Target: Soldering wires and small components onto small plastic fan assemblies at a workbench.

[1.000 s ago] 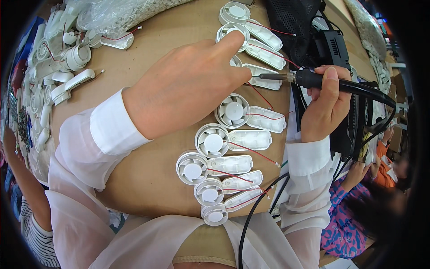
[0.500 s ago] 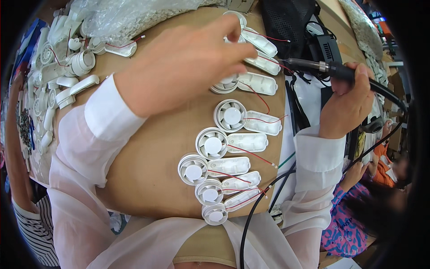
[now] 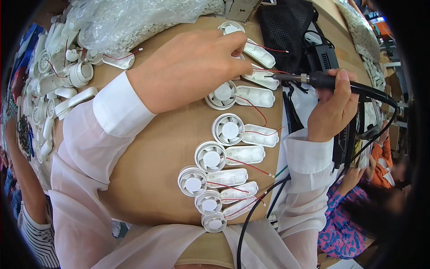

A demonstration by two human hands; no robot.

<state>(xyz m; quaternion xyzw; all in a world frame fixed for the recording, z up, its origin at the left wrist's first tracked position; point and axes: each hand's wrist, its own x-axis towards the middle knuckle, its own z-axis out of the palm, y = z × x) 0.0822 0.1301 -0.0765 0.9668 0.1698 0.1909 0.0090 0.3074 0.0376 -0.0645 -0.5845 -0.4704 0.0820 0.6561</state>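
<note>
My right hand (image 3: 333,105) grips a soldering iron (image 3: 329,81) with a black handle. Its metal tip points left over the open white handle of a small handheld fan (image 3: 262,79), where a red wire runs. My left hand (image 3: 192,69) is curled over that fan's head, thumb and forefinger closed on it; the head is mostly hidden beneath. Several more white fans with round heads, open handles and red wires form a curved row, such as a fan just nearer (image 3: 224,93) and a fan in the middle (image 3: 230,130). Another fan (image 3: 232,28) lies beyond my left hand.
White plastic parts (image 3: 67,74) are heaped at the left. A clear plastic bag (image 3: 134,22) of small white pieces lies at the far side. Beyond my right hand are a black mesh bag (image 3: 286,27) and a black device (image 3: 326,58). The iron's black cable (image 3: 244,237) loops near me. Other people sit both sides.
The soldering iron has moved left, bringing its tip over the fan handle. My left hand has settled on the fan, its fingers drawn closer together. The view has shifted slightly.
</note>
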